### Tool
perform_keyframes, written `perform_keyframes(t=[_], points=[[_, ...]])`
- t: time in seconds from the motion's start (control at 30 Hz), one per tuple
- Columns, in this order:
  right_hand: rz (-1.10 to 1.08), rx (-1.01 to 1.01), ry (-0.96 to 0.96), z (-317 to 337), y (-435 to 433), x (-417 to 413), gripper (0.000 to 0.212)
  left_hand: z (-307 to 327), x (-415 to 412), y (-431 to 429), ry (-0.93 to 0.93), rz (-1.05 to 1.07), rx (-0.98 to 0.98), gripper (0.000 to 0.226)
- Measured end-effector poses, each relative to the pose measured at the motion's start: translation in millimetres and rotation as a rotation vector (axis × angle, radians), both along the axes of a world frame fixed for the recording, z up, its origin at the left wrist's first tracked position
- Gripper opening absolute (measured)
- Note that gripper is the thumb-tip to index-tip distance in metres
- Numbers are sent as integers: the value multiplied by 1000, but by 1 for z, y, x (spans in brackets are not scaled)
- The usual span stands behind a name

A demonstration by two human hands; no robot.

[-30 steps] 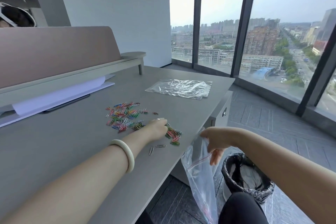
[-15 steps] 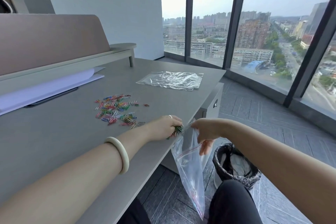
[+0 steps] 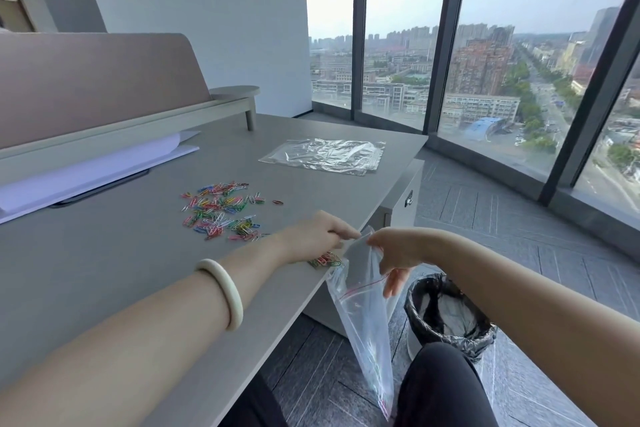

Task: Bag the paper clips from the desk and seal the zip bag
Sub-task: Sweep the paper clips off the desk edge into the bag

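A loose pile of coloured paper clips point(image 3: 221, 210) lies mid-desk. A small bunch of clips point(image 3: 325, 259) sits at the desk's point(image 3: 104, 270) front edge, under my left hand point(image 3: 318, 236). That hand's fingertips are pinched at the near rim of the clear zip bag point(image 3: 363, 322). My right hand point(image 3: 394, 253) grips the far rim just off the edge and holds the mouth apart. The bag, with a red zip line, hangs below desk level, and a few clips show at its bottom.
Spare clear zip bags point(image 3: 325, 156) lie flat at the far right of the desk. White paper point(image 3: 90, 177) sits under a raised shelf at the back left. A bin with a black liner point(image 3: 450, 315) stands on the floor beside my knee. Tall windows stand beyond.
My left hand dragged a bunch of clips from the pile to the desk edge. My right hand raised the bag's mouth up to that edge, and the hands now meet there.
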State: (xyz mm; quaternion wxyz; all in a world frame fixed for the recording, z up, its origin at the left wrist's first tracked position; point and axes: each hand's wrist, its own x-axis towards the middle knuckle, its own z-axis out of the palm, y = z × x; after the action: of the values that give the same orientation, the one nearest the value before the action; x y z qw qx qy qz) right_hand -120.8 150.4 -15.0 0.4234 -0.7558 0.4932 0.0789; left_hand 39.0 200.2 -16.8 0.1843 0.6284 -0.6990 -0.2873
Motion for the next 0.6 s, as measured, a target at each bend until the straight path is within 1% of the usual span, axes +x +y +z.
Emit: perform_keyframes(t=[0.07,0.13,0.17,0.23,0.27,0.33,0.4,0.47,0.53,0.6], points=[[-49,77,-18,-3,-2,0,42,10,14,6,-54,100,-38,41],[-109,152,-40,-4,-3,-1,44,15,38,13,-167,208,-78,41],[-136,177,-64,-4,-4,-1,45,15,51,18,-209,251,-63,41],[-157,196,-106,-5,-5,-1,48,8,69,31,-302,290,27,34],[-155,173,-122,-6,-6,-1,50,4,71,39,-362,281,93,32],[-171,109,-149,-10,-11,-2,58,-7,62,53,-456,229,205,49],[-161,90,-164,-13,-12,-2,58,-18,45,59,-465,214,217,58],[-149,95,-148,-10,-9,-4,53,-23,30,58,-438,218,177,58],[-143,51,-138,-11,-5,-5,60,-24,18,54,-419,202,138,58],[-63,-13,-118,-10,-4,-7,69,-25,9,49,-413,177,107,57]])
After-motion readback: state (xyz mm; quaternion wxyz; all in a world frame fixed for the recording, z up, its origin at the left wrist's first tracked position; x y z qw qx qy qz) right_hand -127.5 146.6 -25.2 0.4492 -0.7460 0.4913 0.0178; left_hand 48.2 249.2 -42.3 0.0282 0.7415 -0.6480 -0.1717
